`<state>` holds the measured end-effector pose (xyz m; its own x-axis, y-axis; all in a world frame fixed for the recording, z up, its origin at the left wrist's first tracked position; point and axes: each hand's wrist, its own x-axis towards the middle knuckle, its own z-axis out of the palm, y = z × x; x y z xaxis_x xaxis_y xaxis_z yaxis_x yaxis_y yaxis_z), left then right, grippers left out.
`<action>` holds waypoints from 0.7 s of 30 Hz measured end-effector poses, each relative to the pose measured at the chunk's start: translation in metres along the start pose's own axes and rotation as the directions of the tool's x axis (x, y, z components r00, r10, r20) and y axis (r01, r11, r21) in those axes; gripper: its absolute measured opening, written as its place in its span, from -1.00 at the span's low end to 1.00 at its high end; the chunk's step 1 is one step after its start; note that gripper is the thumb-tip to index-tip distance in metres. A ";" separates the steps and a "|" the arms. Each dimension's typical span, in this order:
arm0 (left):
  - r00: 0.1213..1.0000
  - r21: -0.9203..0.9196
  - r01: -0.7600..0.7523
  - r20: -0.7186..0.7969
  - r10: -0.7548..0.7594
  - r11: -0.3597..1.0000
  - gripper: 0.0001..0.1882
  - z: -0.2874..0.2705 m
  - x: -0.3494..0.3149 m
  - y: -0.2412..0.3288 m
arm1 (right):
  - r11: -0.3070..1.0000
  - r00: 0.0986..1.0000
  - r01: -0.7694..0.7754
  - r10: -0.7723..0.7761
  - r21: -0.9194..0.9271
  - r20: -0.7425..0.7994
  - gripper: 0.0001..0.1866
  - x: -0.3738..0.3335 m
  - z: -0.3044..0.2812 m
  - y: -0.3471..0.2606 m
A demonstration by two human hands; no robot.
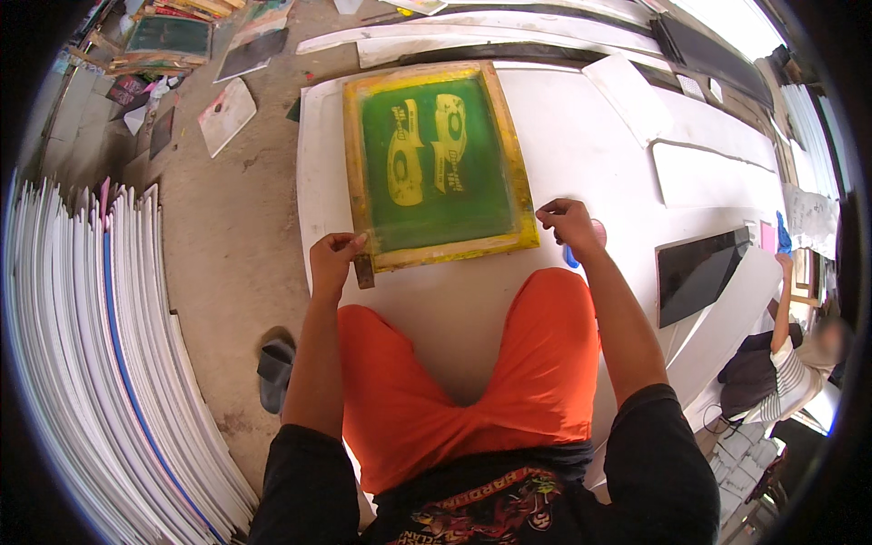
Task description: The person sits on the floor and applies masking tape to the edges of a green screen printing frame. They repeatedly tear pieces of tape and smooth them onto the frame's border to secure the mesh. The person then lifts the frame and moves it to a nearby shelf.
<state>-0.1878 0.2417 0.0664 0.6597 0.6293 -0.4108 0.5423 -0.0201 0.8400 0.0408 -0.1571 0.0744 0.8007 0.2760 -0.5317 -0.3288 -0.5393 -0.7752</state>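
A screen-printing frame [442, 163] with green mesh, yellow stained wood and pale yellow printed shapes lies on the white board-like tabletop [436, 295] in front of me. My left hand [335, 259] is closed at its near left corner, fingertips on the wood, beside a short brown wooden end [364, 271] that juts toward me. Just off the near right edge, my right hand [574, 229] is closed in a pinch; whatever its fingertips hold is too small to make out. Partly hidden behind that hand and wrist is a round pink and blue item [570, 256].
White sheets [82, 363] stand stacked on edge at the left. Flat boards [713, 177] and a dark glossy panel [699, 272] lie to the right. Another person [786, 372] is at the far right. A dark sandal [275, 372] rests on the floor; more frames [168, 36] lie far left.
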 end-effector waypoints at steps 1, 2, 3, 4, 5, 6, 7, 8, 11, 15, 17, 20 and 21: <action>1.000 0.019 0.002 -0.015 -0.002 1.000 -0.68 0.002 0.002 -0.004 | 1.000 1.000 -0.003 0.002 -0.031 -0.026 -0.74 0.001 0.003 0.000; 1.000 0.037 0.005 -0.031 -0.004 0.999 -0.69 0.005 0.003 -0.007 | 0.998 0.999 -0.006 0.003 -0.062 -0.051 -0.75 0.002 0.006 -0.001; 1.000 0.035 0.021 -0.018 -0.021 0.999 -0.69 0.006 0.003 -0.008 | 0.996 0.997 -0.011 0.004 -0.092 -0.074 -0.75 0.002 0.010 -0.001; 0.999 0.032 0.038 -0.006 -0.038 0.999 -0.69 0.007 0.003 -0.008 | 0.995 0.997 -0.029 0.022 -0.094 -0.071 -0.75 0.001 0.011 -0.003; 0.998 0.029 0.056 0.006 -0.056 0.998 -0.70 0.008 0.003 -0.009 | 0.993 0.996 -0.037 0.027 -0.114 -0.085 -0.75 0.000 0.009 -0.005; 0.999 0.030 0.041 0.008 -0.042 0.999 -0.70 0.007 0.005 -0.015 | 0.990 0.995 -0.042 0.030 -0.132 -0.092 -0.74 -0.001 0.010 -0.008; 1.000 0.031 0.027 0.010 -0.027 0.999 -0.69 0.007 0.008 -0.024 | 0.987 0.994 -0.048 0.033 -0.151 -0.100 -0.74 -0.001 0.013 -0.008; 1.000 0.031 0.013 0.013 -0.013 0.999 -0.69 0.007 0.009 -0.031 | 0.996 0.993 -0.021 0.012 -0.083 -0.118 -0.75 0.001 0.015 -0.005; 1.000 -0.012 0.012 0.005 -0.012 1.000 -0.69 0.014 0.001 -0.019 | 0.991 0.990 0.017 0.001 0.130 -0.140 -0.75 0.002 0.011 0.003; 0.999 0.020 -0.013 -0.031 0.013 1.000 -0.67 0.015 0.000 -0.014 | 0.975 0.997 -0.065 0.073 0.211 -0.034 -0.74 -0.003 0.004 -0.003; 0.998 0.029 -0.021 -0.066 0.023 0.999 -0.66 0.015 0.002 -0.018 | 0.988 0.996 -0.085 0.088 0.127 -0.018 -0.73 -0.001 0.005 -0.002; 0.996 0.071 -0.057 -0.072 0.062 0.996 -0.65 0.014 0.009 -0.033 | 0.997 0.997 -0.066 0.064 -0.045 -0.043 -0.71 0.000 0.010 -0.001; 0.997 0.113 -0.038 -0.064 0.045 0.993 -0.64 0.015 0.008 -0.028 | 0.992 0.998 -0.038 0.031 -0.121 -0.056 -0.70 -0.003 0.014 -0.009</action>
<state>-0.1903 0.2357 0.0347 0.6486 0.6765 -0.3488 0.5724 -0.1315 0.8093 0.0341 -0.1419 0.0781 0.8168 0.2143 -0.5356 -0.2956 -0.6418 -0.7076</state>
